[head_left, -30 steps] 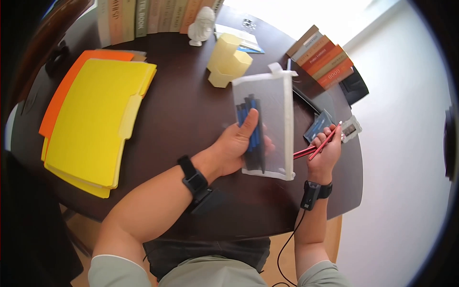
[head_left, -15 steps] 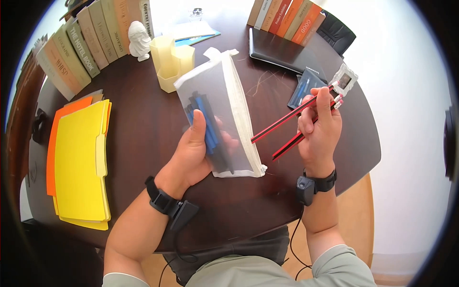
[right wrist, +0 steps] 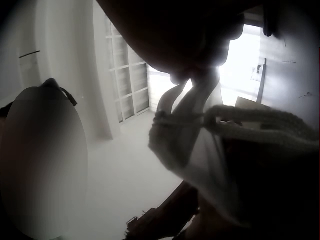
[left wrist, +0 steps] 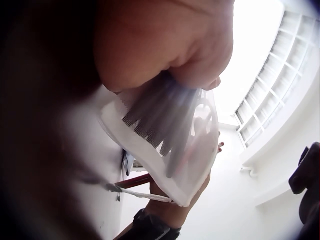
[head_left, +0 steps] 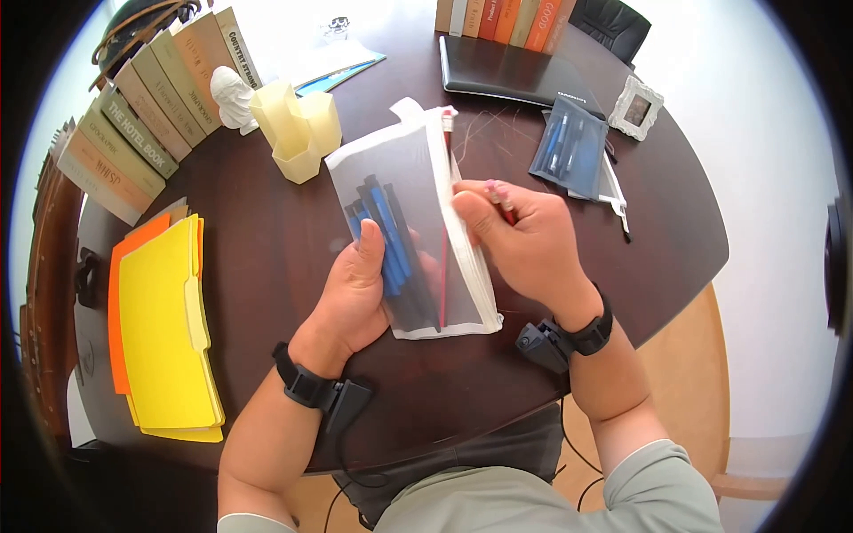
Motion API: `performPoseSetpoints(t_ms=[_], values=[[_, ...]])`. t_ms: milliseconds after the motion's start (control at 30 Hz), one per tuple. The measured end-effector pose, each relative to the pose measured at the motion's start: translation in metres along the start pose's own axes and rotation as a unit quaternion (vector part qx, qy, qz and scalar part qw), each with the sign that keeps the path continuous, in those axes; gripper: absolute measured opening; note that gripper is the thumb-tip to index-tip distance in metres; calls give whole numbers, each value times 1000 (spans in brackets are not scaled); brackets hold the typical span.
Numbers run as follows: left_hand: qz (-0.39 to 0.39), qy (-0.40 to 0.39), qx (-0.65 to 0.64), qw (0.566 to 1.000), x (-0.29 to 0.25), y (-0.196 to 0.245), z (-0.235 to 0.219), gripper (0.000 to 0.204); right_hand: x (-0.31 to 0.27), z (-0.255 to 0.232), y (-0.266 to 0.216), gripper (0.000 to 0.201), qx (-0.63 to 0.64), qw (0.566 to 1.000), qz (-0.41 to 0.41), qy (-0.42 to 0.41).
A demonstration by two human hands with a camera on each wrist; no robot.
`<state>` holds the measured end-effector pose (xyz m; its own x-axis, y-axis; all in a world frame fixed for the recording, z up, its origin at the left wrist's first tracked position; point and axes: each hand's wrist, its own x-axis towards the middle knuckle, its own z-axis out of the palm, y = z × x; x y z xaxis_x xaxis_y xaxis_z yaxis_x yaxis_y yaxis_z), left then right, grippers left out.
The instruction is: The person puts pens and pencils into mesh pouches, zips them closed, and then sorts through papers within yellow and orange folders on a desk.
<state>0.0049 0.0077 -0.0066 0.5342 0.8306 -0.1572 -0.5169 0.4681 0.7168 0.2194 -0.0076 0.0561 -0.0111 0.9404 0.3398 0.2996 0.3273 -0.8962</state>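
Note:
A translucent white zip pouch (head_left: 418,160) is held above the table by the left hand (head_left: 348,298), thumb in front and fingers behind. Blue and black pens (head_left: 382,235) show through its mesh. The right hand (head_left: 529,235) is at the pouch's zipper edge, its fingers curled round red pencils with pink erasers (head_left: 508,202). One red pencil (head_left: 443,266) lies along the inside of the pouch near the zipper, its eraser end at the top corner. In the left wrist view the pens (left wrist: 160,115) fan out below the left hand (left wrist: 165,45).
Yellow folders (head_left: 169,329) lie at the left, with books (head_left: 133,133) behind. A white bust (head_left: 233,99), a cream hexagonal holder (head_left: 298,133), a black laptop (head_left: 511,71), a dark pouch with pens (head_left: 569,147) and a white frame (head_left: 636,108) stand or lie farther back.
The right hand has moved left to the pouch's zipper edge with its pencils. One red pencil, earlier in that hand, now shows within the pouch. The view has shifted.

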Motion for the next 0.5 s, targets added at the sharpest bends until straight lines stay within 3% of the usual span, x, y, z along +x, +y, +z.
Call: performPoseSetpoints(t_ms=[67,367,500], values=[[-2,8,-5,1000,1,-1,0,66,-2,0,-8,35,-29,998,36,-39],[-2,4,-1,1000,-2,1,4,65,1,7,5,34,-37,998,-35,27],[-2,7,-7,1000,-2,0,2,65,3,4,5,31,-38,999,-5,6]])
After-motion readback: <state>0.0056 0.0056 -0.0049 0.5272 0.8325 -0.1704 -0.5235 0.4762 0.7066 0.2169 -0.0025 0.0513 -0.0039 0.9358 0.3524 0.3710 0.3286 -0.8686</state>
